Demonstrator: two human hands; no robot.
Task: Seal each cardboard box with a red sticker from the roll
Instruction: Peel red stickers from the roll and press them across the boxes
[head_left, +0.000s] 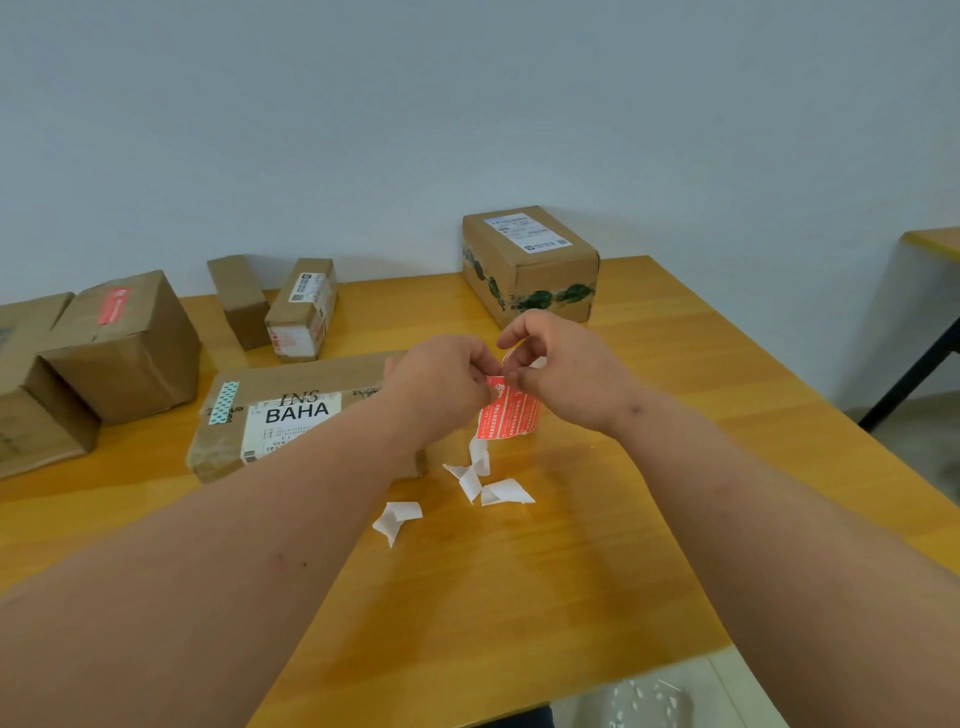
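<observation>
You see six cardboard boxes (530, 262) on one wooden table (519, 571), one red sticker (509, 413) between your two hands (441, 376), and three white paper scraps (397, 519).

Plain office-like packing room: wooden table (519, 597), labelled cardboard boxes (530, 260), bare wall (467, 104).
</observation>
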